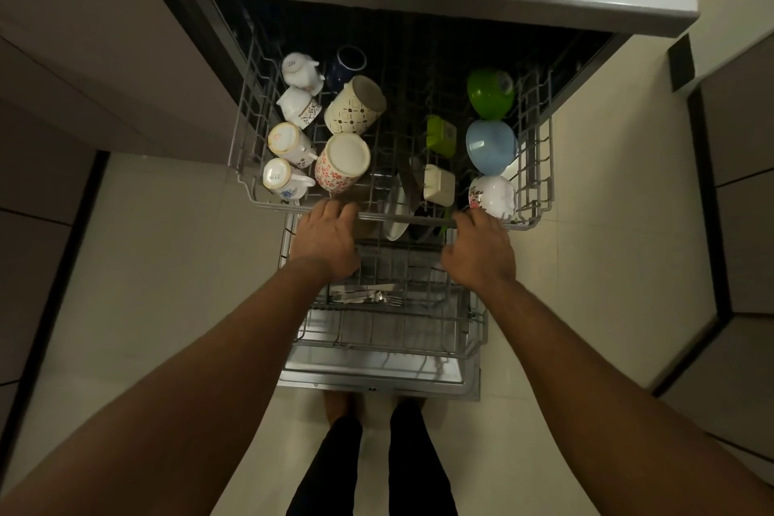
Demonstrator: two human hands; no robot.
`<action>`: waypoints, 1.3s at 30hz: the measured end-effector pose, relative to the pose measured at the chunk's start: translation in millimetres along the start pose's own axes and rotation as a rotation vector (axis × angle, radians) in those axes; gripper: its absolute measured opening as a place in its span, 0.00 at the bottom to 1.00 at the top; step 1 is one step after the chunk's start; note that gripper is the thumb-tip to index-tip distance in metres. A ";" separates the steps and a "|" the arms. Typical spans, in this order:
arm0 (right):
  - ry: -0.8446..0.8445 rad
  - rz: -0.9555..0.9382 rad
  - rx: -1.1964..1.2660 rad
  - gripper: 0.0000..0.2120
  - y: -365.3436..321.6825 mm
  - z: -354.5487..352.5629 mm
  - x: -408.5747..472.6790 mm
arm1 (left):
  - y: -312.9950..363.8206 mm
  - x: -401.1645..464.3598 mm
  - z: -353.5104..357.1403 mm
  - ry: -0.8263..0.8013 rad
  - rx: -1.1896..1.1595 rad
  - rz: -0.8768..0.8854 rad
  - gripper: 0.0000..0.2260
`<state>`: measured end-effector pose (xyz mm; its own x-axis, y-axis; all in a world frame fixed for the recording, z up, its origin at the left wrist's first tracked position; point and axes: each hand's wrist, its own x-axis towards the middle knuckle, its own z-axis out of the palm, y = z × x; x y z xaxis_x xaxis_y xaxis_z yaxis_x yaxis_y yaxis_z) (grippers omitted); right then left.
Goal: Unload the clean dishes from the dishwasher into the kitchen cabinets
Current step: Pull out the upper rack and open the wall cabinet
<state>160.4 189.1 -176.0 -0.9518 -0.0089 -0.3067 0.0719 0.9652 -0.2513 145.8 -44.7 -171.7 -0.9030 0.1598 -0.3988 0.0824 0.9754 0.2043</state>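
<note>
The front rail of the upper rack [532, 163] is gripped by the left hand [328, 241] and the right hand [479, 249], fingers curled over it, probably for sliding, while the upturned mugs [341, 163] and bowls [491, 147] sit inside it undisturbed.
</note>
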 end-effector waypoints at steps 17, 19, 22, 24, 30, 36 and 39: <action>0.022 0.021 0.133 0.15 10.2 13.9 -38.2 | -1.1 -44.6 19.2 0.025 -0.071 0.032 0.26; 0.035 0.035 0.182 0.11 13.6 14.2 -42.0 | 0.8 -52.3 25.1 0.016 -0.087 0.023 0.26; 0.013 0.076 0.254 0.08 16.6 13.6 -42.0 | 0.6 -60.0 28.8 0.004 -0.108 0.015 0.25; -0.031 0.100 0.284 0.08 18.9 16.9 -42.0 | 0.1 -64.4 29.3 -0.024 -0.117 0.015 0.26; -0.130 0.160 0.325 0.06 21.0 31.5 -56.8 | -6.9 -83.4 42.0 -0.051 -0.196 -0.033 0.18; -0.174 0.161 0.350 0.06 28.6 35.8 -70.5 | -1.4 -91.9 49.7 0.046 -0.206 -0.072 0.08; -0.204 0.186 0.377 0.05 27.7 40.7 -76.5 | -2.2 -94.0 47.7 0.030 -0.183 -0.119 0.07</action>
<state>247.4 205.8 -196.9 -0.8368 0.0676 -0.5433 0.3755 0.7931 -0.4796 250.6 -54.6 -177.4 -0.9141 0.0382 -0.4037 -0.1007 0.9430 0.3172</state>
